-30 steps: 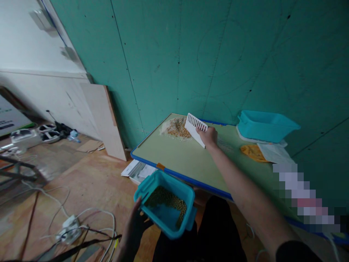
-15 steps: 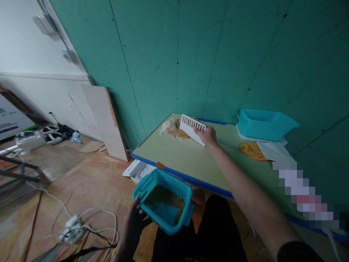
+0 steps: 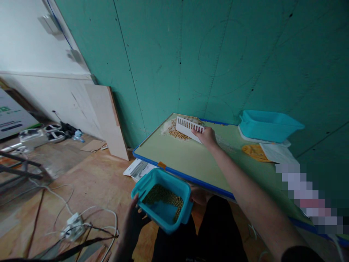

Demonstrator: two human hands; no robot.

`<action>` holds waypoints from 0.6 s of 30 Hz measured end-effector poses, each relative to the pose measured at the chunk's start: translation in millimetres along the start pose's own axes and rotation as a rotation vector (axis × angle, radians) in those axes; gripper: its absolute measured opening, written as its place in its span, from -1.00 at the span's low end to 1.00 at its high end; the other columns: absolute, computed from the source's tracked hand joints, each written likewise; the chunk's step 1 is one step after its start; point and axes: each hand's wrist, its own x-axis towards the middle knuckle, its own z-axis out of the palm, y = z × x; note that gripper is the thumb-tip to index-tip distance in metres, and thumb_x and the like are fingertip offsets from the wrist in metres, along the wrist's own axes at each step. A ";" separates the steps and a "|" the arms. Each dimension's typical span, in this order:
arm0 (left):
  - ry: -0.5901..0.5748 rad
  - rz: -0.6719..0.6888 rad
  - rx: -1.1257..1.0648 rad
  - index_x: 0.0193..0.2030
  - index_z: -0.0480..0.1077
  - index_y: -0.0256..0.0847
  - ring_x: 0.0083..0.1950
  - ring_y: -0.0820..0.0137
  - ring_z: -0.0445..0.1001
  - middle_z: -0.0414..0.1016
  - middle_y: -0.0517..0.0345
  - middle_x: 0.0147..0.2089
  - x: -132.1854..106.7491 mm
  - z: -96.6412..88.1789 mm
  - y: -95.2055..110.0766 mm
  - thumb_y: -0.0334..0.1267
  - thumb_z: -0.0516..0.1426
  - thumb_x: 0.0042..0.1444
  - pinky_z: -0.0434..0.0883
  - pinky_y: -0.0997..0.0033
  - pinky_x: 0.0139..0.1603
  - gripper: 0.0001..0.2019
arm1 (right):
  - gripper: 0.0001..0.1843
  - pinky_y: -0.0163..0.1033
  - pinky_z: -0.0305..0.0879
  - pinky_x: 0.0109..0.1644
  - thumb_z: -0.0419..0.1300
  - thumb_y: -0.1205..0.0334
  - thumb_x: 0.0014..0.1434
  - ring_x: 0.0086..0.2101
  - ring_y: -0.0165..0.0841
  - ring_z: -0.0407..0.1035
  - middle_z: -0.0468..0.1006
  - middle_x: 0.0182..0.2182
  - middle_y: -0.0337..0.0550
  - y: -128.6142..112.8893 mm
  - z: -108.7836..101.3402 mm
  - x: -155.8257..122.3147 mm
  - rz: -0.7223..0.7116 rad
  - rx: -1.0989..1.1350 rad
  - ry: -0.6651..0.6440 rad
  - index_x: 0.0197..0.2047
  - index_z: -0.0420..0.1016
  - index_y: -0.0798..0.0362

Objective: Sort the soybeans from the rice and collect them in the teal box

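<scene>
My right hand (image 3: 205, 137) is closed on a white slotted plastic scraper (image 3: 188, 128), held on edge over the tabletop (image 3: 174, 156). Against the scraper's far left side lies a pile of yellow beans (image 3: 178, 134), with pale grains (image 3: 167, 128) around it. Below the table's near edge, my left hand (image 3: 137, 214) grips the left rim of a teal plastic bin (image 3: 174, 225). Inside the bin, small green beans (image 3: 158, 193) and larger yellowish beans (image 3: 178, 203) cover part of the bottom. The left fingers are partly in shadow.
A second teal bin (image 3: 268, 125) stands at the table's back right, near an orange cloth (image 3: 255, 153) and a white cloth (image 3: 278, 153). A green wall (image 3: 152, 54) rises behind. A power strip (image 3: 73, 225) and cables lie on the floor at left.
The scraper has moved slightly left against the pile and lies at a flatter angle. The bin in my left hand has shifted only a little. The whole view has turned slightly.
</scene>
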 end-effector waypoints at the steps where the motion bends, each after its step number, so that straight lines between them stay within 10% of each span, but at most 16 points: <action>1: -0.001 0.006 0.002 0.10 0.48 -0.10 -0.20 0.12 0.56 0.61 0.02 -0.19 0.3 -0.8 0.5 0.10 0.25 0.05 0.51 0.17 -0.25 -0.48 | -0.71 -0.19 0.38 -0.34 0.35 0.03 0.04 -0.45 -0.20 0.51 0.62 -0.54 -0.04 -0.1 0.4 -0.2 -0.029 0.004 -0.009 -0.51 0.60 0.09; 18: -0.014 0.025 -0.054 0.03 0.49 -0.10 -0.26 0.12 0.59 0.64 0.01 -0.24 10.2 -14.9 3.3 0.09 0.29 0.02 0.52 0.18 -0.30 -0.52 | -0.76 -0.27 0.38 -0.28 0.39 0.14 -0.03 -0.44 -0.34 0.47 0.65 -0.45 -0.13 -2.0 43.1 44.1 -0.173 0.310 -0.244 -0.37 0.65 0.16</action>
